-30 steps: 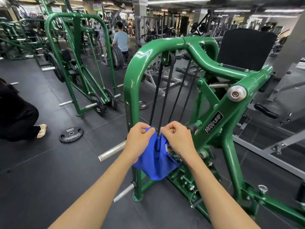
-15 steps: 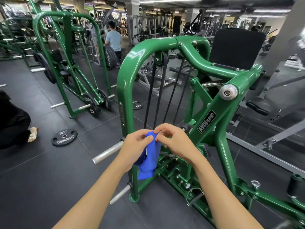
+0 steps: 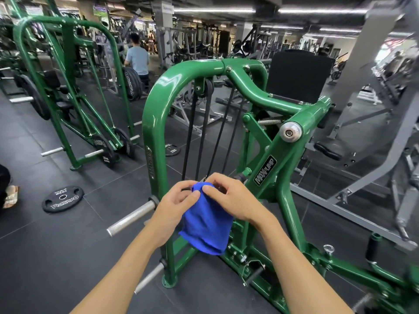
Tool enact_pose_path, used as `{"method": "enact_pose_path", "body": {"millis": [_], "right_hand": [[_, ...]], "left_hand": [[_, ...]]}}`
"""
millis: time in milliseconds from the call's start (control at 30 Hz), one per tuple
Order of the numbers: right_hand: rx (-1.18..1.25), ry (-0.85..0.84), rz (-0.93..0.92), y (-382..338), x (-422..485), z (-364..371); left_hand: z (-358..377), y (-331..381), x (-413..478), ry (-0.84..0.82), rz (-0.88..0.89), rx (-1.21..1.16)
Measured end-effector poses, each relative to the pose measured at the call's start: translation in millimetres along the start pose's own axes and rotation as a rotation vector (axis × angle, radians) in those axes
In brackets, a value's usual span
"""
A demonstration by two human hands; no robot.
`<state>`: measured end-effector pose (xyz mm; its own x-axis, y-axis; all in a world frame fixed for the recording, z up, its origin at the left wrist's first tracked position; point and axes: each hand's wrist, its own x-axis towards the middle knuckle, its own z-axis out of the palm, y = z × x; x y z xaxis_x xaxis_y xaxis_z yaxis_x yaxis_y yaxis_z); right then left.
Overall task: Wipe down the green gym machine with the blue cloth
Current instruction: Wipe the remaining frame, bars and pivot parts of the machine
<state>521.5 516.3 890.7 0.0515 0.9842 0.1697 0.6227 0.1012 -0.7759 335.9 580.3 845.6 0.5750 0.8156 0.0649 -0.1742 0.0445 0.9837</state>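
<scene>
Green steel tubing arches up in front of us: the green gym machine [image 3: 158,114], with four black cables [image 3: 199,137] running down from a pulley under its top bar. We hold the blue cloth [image 3: 207,225] bunched in the air in front of the machine, just right of the arched front tube and below the cables. Our left hand [image 3: 174,206] pinches the cloth's top edge between thumb and curled fingers. Our right hand [image 3: 233,198] grips the same edge from the other side, its fingertips nearly meeting those of the left. The lower part of the cloth droops loose in front of the bolts at the machine's base; whether it touches the frame we cannot tell.

A knurled steel peg [image 3: 131,217] sticks out leftward from the arched tube, just beside our left wrist. On the slanted arm to the right we read a MAXPUMP label [image 3: 264,170], with a silver cap [image 3: 290,131] above it and a black back pad [image 3: 299,75] behind. A black weight plate [image 3: 63,198] lies flat on the dark floor [image 3: 56,257] to the left, well apart from the machine, and a smaller plate [image 3: 172,150] lies farther back. Another green frame [image 3: 68,87] stands at the left, and a person in a light blue shirt [image 3: 137,60] stands beyond it, back turned to us.
</scene>
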Motion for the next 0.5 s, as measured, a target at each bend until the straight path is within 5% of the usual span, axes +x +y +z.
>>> {"method": "enact_pose_path", "body": {"millis": [200,333,500], "right_hand": [[-0.022,0.035,0.019,-6.7,-4.5,-5.6],[-0.068,0.094,0.086,0.7,-7.1,-7.2],[-0.028,0.180,0.183,8.8,-11.9,-2.6]], "left_hand": [[-4.3,-37.6,-13.2,-0.196,-0.183,0.103],[-6.9,-56.0,-23.2,-0.105,-0.304,-0.290],[0.8,-52.2,-34.8,0.005,-0.322,-0.505]]}}
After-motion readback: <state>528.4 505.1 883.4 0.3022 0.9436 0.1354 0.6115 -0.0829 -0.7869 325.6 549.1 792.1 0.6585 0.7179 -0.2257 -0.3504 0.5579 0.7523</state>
